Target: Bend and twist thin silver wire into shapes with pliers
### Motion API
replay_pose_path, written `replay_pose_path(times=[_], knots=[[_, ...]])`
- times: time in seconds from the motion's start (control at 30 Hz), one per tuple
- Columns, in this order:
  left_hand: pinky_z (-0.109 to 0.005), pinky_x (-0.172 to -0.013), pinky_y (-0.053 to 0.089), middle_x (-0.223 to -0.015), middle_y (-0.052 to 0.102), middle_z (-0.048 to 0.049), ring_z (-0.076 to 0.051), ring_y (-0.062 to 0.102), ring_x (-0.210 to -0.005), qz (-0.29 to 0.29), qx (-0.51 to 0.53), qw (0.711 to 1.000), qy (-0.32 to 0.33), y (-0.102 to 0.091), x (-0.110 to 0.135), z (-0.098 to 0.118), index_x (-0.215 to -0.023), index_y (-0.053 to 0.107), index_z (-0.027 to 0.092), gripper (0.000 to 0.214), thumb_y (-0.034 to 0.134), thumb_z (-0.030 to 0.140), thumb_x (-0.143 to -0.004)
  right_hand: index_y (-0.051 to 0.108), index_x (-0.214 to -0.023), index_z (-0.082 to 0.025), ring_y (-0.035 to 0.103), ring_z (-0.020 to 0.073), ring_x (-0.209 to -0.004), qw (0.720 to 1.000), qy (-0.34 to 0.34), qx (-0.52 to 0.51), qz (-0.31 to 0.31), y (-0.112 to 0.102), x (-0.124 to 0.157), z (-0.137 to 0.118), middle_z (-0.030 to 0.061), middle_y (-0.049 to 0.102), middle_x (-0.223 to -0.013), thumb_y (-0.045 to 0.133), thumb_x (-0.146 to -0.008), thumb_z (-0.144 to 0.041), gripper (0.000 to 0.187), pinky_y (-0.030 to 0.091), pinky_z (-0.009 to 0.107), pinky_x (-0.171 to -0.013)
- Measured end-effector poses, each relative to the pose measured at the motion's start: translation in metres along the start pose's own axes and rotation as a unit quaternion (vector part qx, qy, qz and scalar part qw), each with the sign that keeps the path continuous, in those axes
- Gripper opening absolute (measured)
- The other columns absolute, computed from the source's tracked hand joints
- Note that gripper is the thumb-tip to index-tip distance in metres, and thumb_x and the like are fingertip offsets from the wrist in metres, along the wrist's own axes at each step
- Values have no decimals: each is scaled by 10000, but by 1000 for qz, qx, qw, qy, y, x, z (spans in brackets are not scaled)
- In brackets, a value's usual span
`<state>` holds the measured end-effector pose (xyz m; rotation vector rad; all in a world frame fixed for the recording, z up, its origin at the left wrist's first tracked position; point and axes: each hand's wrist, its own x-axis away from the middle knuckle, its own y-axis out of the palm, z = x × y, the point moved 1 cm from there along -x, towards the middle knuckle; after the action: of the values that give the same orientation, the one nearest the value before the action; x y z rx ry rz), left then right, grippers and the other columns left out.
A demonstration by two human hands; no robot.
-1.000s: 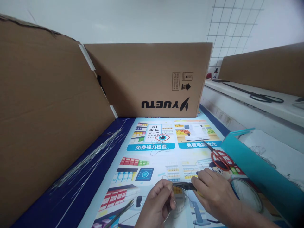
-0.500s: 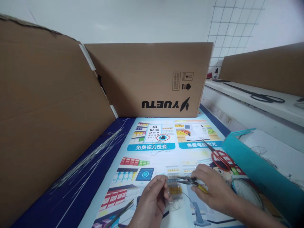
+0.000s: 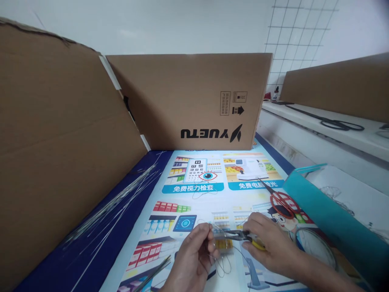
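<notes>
Between the thumb and fingers of my left hand [image 3: 194, 257] is pinched a piece of thin wire [image 3: 224, 265], bent into several loops that hang below the fingertips. My right hand [image 3: 270, 243] is closed around the yellow handles of a pair of pliers [image 3: 237, 235]. The plier jaws point left and reach the wire close to my left fingertips. Whether the jaws grip the wire is too fine to make out. A longer strand curves down to the right under the pliers.
Red-handled scissors [image 3: 284, 202] lie right of centre, near a coil of wire [image 3: 316, 247] and a teal box [image 3: 334, 219]. Straight wires [image 3: 115, 207] lie along the left side. Cardboard panels [image 3: 188, 97] stand at the back and left. Another bent wire [image 3: 205, 193] lies farther back.
The plier tips have dropped slightly and sit over the wire near my left fingers. The wire loops have shifted and spread below my left hand.
</notes>
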<state>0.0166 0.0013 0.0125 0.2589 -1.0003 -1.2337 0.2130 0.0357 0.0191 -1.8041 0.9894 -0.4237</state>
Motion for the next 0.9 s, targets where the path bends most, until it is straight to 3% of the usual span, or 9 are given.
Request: replay_pose_path(times=[0.9], knots=[[-184, -440, 409, -628, 496, 21, -45, 413, -468, -11, -16, 1000, -23, -4, -3, -2, -701, 549, 130, 119, 640, 199, -736, 543, -924, -205, 502, 191, -854, 999, -24, -7, 26, 2, 1, 4, 50, 535, -907, 559, -762, -233, 166, 427, 321, -718]])
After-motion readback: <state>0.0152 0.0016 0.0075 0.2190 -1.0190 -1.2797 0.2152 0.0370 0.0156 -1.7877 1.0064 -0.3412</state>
